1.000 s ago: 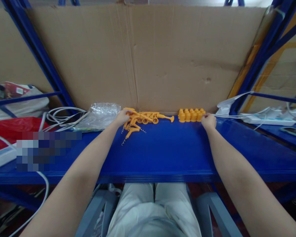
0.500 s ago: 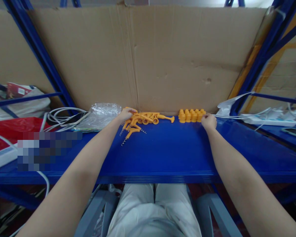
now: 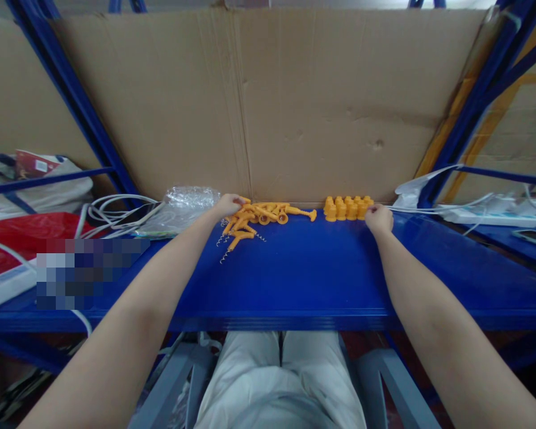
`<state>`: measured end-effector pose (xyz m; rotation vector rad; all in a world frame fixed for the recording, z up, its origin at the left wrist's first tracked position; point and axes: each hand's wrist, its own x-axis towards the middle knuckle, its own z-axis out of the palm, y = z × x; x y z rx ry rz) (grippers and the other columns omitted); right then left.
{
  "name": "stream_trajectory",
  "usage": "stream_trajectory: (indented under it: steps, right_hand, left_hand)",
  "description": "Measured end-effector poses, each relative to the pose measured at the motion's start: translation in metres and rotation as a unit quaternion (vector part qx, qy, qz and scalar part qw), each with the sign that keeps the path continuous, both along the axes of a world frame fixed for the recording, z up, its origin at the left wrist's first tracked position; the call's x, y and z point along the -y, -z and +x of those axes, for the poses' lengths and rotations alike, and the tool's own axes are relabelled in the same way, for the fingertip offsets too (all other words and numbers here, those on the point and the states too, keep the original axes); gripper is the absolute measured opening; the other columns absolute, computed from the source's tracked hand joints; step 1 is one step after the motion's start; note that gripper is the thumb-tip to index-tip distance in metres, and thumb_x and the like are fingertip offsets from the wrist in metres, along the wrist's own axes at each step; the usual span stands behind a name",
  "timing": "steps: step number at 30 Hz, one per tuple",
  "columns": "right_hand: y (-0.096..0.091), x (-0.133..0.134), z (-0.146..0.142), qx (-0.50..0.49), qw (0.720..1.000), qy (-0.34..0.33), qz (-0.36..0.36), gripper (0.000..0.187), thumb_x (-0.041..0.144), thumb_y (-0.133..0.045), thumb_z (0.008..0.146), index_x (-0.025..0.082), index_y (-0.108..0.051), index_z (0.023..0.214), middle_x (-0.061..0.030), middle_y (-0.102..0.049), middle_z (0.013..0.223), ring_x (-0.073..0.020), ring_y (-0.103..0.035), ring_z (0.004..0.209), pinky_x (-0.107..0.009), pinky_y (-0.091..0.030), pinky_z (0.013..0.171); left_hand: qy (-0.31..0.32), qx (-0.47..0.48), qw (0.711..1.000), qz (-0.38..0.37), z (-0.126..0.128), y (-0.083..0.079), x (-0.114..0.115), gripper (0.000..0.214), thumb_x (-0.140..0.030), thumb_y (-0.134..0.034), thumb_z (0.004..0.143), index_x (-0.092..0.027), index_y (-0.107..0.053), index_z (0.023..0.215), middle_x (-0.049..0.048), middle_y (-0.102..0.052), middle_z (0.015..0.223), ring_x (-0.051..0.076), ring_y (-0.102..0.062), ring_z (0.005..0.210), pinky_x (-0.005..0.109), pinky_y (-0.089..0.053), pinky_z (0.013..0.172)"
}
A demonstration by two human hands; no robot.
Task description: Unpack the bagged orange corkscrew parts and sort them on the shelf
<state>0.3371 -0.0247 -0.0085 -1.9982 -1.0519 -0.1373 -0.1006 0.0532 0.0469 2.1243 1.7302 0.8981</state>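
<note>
Reaching forward with both bare arms over the blue counter (image 3: pixel 304 274), seated, pale trousers visible under its front edge.

Left hand (image 3: pixel 227 207): rests on the left end of a loose pile of orange corkscrew pieces (image 3: pixel 261 215). Fingers are curled down over the pile, and one orange end shows just past the knuckles. I cannot tell whether a single piece is pinched, because the fingertips are hidden by the back of the hand.

Right hand (image 3: pixel 379 218): knuckles face the camera and the fingers are bent, touching the right edge of a tight block of orange caps (image 3: pixel 346 209). I cannot tell the grip, as the fingertips are out of sight.

Position of parts: both orange groups lie at the back of the counter, just in front of the cardboard sheet (image 3: pixel 295 101). The pile is left of centre and the caps are right of centre, with a bare gap between them. A few pieces with wire spirals lie towards the near side of the pile.

Surroundings: a clear plastic bag (image 3: pixel 185 205) is just left of the left hand, with coiled white cables (image 3: pixel 111 211) beyond it. A red bag (image 3: pixel 13 235) is at far left. A white power strip (image 3: pixel 486 217) is at right, well apart from the caps.
</note>
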Motion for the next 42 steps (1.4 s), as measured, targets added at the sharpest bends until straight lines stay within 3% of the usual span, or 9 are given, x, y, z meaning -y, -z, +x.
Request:
stream_trajectory:
  steps: [7,13,21,24,27,31,35,39,42]
  right_hand:
    - [-0.003,0.003,-0.005,-0.014,1.0,0.019,-0.014,0.029,0.015,-0.052,0.083,0.017,-0.075,0.1,-0.0155,-0.074,0.107,-0.0284,-0.068,0.103,-0.039,-0.051,0.09]
    - [-0.01,0.004,-0.007,-0.007,0.998,0.006,0.069,0.031,0.013,-0.046,0.083,0.017,-0.064,0.108,-0.0132,-0.067,0.113,-0.026,-0.064,0.107,-0.041,-0.047,0.096]
    - [-0.032,0.007,-0.048,0.113,0.979,-0.104,0.137,0.028,0.016,-0.039,0.091,0.017,-0.054,0.115,-0.015,-0.061,0.114,-0.0257,-0.058,0.11,-0.039,-0.044,0.096]
    - [-0.03,0.004,-0.073,0.18,0.957,-0.203,0.104,0.027,0.018,-0.038,0.093,0.017,-0.057,0.113,-0.0161,-0.063,0.113,-0.0267,-0.059,0.109,-0.04,-0.044,0.096]
    - [-0.02,0.002,-0.098,0.263,0.913,-0.31,0.026,0.029,0.021,-0.041,0.095,0.016,-0.06,0.116,-0.0178,-0.066,0.118,-0.0299,-0.06,0.112,-0.043,-0.044,0.098]
    - [-0.002,0.0,-0.121,0.324,0.868,-0.364,-0.091,0.036,0.027,-0.042,0.098,0.013,-0.062,0.126,-0.0199,-0.061,0.138,-0.0318,-0.055,0.128,-0.045,-0.043,0.105]
    - [0.006,-0.003,-0.125,0.291,0.871,-0.358,-0.172,0.036,0.028,-0.042,0.1,0.014,-0.066,0.123,-0.0171,-0.064,0.137,-0.0291,-0.056,0.129,-0.043,-0.044,0.106]
    - [0.006,-0.005,-0.123,0.27,0.885,-0.339,-0.171,0.037,0.03,-0.044,0.1,0.012,-0.064,0.126,-0.0189,-0.065,0.133,-0.0306,-0.058,0.127,-0.044,-0.046,0.105]
    - [0.008,-0.007,-0.122,0.246,0.904,-0.312,-0.159,0.047,0.032,-0.046,0.099,0.011,-0.055,0.139,-0.0212,-0.054,0.146,-0.0317,-0.055,0.132,-0.043,-0.044,0.108]
  left_hand:
    - [0.01,-0.084,0.996,-0.008,-0.003,-0.011,0.009,0.028,-0.014,-0.058,0.066,-0.022,-0.079,0.083,0.0009,-0.08,0.1,0.022,-0.071,0.108,0.027,-0.053,0.099]
    - [0.032,-0.177,0.983,-0.045,-0.003,-0.017,0.016,0.037,-0.023,-0.056,0.068,-0.024,-0.079,0.097,0.0001,-0.078,0.111,0.023,-0.069,0.112,0.024,-0.051,0.098]
    - [0.084,-0.293,0.952,-0.04,0.0,-0.019,0.03,0.047,-0.031,-0.066,0.071,-0.02,-0.072,0.117,0.0087,-0.073,0.121,0.03,-0.065,0.119,0.033,-0.048,0.103]
    - [0.133,-0.324,0.936,-0.026,0.004,-0.017,0.042,0.058,-0.041,-0.071,0.072,-0.02,-0.069,0.126,0.0103,-0.067,0.133,0.031,-0.059,0.128,0.035,-0.042,0.11]
    - [0.176,-0.362,0.915,-0.024,0.009,-0.009,0.052,0.065,-0.052,-0.074,0.072,-0.022,-0.067,0.13,0.0115,-0.061,0.143,0.033,-0.052,0.135,0.04,-0.037,0.115]
    - [0.15,-0.401,0.903,-0.031,0.01,0.009,0.056,0.062,-0.054,-0.067,0.082,-0.026,-0.063,0.137,0.0124,-0.042,0.161,0.039,-0.035,0.149,0.053,-0.029,0.12]
    - [0.111,-0.415,0.903,-0.002,0.007,0.024,0.053,0.051,-0.041,-0.049,0.096,-0.025,-0.057,0.144,0.013,-0.033,0.166,0.036,-0.03,0.152,0.057,-0.024,0.122]
    - [0.107,-0.429,0.896,0.044,0.007,0.026,0.053,0.047,-0.026,-0.045,0.096,-0.026,-0.059,0.141,0.0102,-0.044,0.16,0.032,-0.04,0.147,0.052,-0.03,0.12]
    - [0.109,-0.424,0.898,0.053,0.01,0.024,0.054,0.048,-0.017,-0.046,0.092,-0.024,-0.062,0.137,0.0111,-0.048,0.157,0.032,-0.048,0.141,0.048,-0.037,0.116]
